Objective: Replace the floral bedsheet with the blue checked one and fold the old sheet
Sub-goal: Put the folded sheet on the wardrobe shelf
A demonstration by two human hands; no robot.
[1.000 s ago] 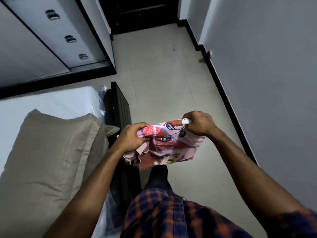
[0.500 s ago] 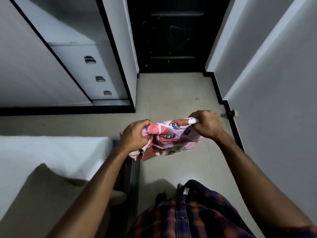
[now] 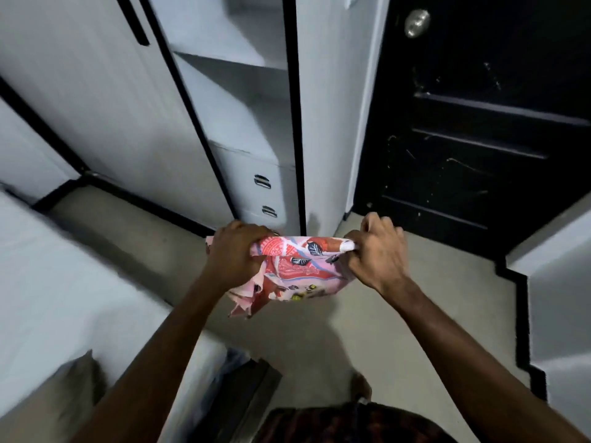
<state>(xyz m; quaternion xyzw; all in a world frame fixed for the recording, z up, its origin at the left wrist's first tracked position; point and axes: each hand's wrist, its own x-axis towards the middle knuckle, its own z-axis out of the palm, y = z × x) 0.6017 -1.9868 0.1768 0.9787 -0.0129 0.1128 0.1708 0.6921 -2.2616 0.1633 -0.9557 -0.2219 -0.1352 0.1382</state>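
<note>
Since the earlier frame, the white wardrobe (image 3: 243, 129) and black door (image 3: 473, 123) have been brought closer. From the head view, the folded floral bedsheet (image 3: 297, 266) (pink and red, leaf-printed) is gripped at its left end by the left hand (image 3: 236, 254) and at its right by the right hand (image 3: 377, 251), above the floor (image 3: 319, 330).

We're looking at a home bedroom here. A bare white mattress (image 3: 64, 282) is sitting at the left with a beige pillow (image 3: 64, 394) on it, and a white wardrobe (image 3: 105, 100) with black trim is standing open ahead, showing shelves and two small drawers (image 3: 263, 196). A black panelled door (image 3: 479, 129) with a round knob (image 3: 416, 23) is closing off the tiled floor (image 3: 399, 314).
</note>
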